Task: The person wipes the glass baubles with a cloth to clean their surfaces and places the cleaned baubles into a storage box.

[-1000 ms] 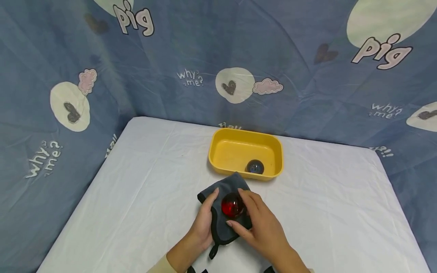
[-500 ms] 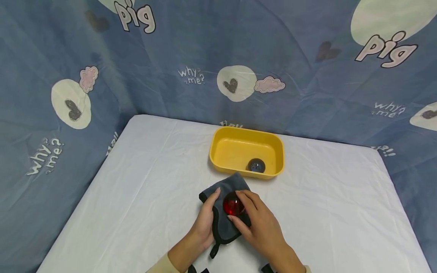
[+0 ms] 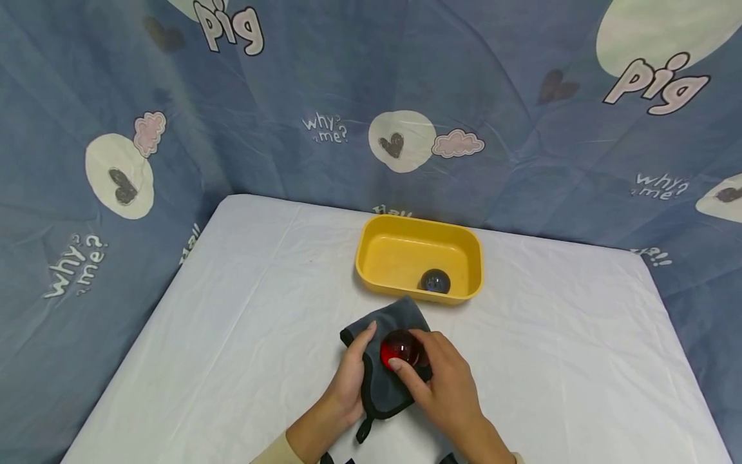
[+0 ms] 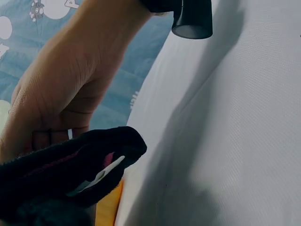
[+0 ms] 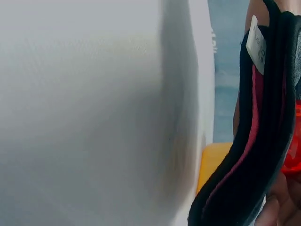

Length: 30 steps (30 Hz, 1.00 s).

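A folded dark grey cloth (image 3: 385, 390) with black edging and a hanging loop lies across my left hand (image 3: 348, 380). The left thumb presses on top of it, and the other fingers are hidden underneath. On the cloth sits a shiny red ball (image 3: 395, 351), pinched between the thumb and fingers of my right hand (image 3: 446, 380). In the left wrist view the folded cloth (image 4: 70, 165) shows from the side, below the left hand. The right wrist view shows the cloth's layered edge (image 5: 249, 136) with a white tag, and part of the red ball (image 5: 294, 146) beyond it.
A yellow tray (image 3: 371, 283) stands just beyond the cloth, near the table's far edge. Inside it rests a dark glassy ball (image 3: 435, 281). The table (image 3: 232, 335) has a white cover, and a blue printed curtain (image 3: 278, 154) hangs behind it.
My right fingers have shifted slightly over the red ball, the thumb moving up onto its near side. Ball and cloth have moved a little to the right and nearer. The left hand keeps its hold.
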Each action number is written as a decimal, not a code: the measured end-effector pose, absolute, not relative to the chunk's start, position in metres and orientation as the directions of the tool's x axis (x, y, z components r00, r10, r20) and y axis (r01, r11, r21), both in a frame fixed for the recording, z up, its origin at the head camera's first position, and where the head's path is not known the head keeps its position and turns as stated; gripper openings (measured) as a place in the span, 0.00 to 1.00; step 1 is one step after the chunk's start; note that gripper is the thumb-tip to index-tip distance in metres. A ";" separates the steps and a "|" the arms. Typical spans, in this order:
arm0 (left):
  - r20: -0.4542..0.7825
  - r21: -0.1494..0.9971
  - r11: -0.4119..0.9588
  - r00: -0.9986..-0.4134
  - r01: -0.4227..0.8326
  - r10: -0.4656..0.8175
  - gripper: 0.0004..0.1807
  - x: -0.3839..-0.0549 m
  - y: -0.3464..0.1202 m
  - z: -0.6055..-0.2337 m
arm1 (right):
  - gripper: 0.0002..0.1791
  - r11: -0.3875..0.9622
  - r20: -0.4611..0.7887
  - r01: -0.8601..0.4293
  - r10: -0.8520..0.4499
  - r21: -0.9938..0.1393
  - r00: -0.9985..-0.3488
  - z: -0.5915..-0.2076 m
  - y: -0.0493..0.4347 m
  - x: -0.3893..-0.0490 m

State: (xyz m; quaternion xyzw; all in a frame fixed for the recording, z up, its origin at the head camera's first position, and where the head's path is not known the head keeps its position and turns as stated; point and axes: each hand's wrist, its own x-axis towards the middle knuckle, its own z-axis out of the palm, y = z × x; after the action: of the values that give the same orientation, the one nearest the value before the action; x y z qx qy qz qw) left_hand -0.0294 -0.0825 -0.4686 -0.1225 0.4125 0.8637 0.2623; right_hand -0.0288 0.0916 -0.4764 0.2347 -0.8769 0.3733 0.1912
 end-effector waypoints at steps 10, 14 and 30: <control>-0.423 0.668 -0.517 -0.844 -0.536 0.330 0.42 -0.034 -0.084 -0.467 | 0.37 0.615 0.431 -0.508 -0.285 -0.603 -0.856 -0.475 0.093 -0.025; -0.413 0.676 -0.518 -0.852 -0.524 0.323 0.42 -0.033 -0.085 -0.465 | 0.40 0.621 0.499 -0.588 -0.339 -0.518 -0.797 -0.474 0.092 -0.025; -0.437 0.673 -0.513 -0.847 -0.532 0.305 0.43 -0.030 -0.085 -0.465 | 0.34 0.657 0.568 -0.610 -0.322 -0.442 -0.758 -0.481 0.085 -0.030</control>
State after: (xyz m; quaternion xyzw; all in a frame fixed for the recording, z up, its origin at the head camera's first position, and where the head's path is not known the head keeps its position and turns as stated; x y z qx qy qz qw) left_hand -0.0296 -0.0852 -0.4652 -0.1324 0.4291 0.8597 0.2433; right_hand -0.0296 0.0848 -0.4812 0.2644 -0.8817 0.3184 0.2264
